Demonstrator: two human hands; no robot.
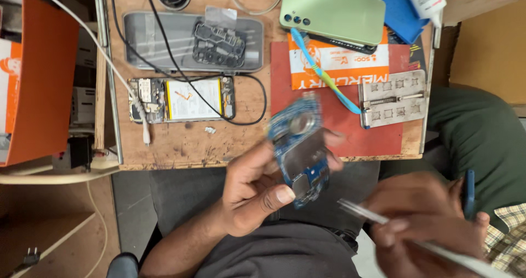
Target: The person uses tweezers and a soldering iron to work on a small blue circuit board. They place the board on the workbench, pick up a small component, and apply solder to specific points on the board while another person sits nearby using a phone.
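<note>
So the person's sitting at a scuffed wooden worktop (181, 141), and the left hand (255, 193) is pinching a blue phone circuit board with silver metal shields (300, 149), thumb across the lower end, fingers behind it. The board's held up off the worktop, over the lap, long axis running up-and-down away from the body with a slight tilt. The right hand (433, 223) is closed around thin silver metal tweezers (367, 215), pretty blurred, tips pointing left toward the board's lower end but not touching it, as far as I can tell. So the board sits just left of the tweezer tips.

Up on the worktop: an opened phone with its white battery showing (183, 100), a grey tray holding a black plastic frame (164, 39), a pale green phone lying back-up (334, 12), and a red mat (378, 133).
</note>
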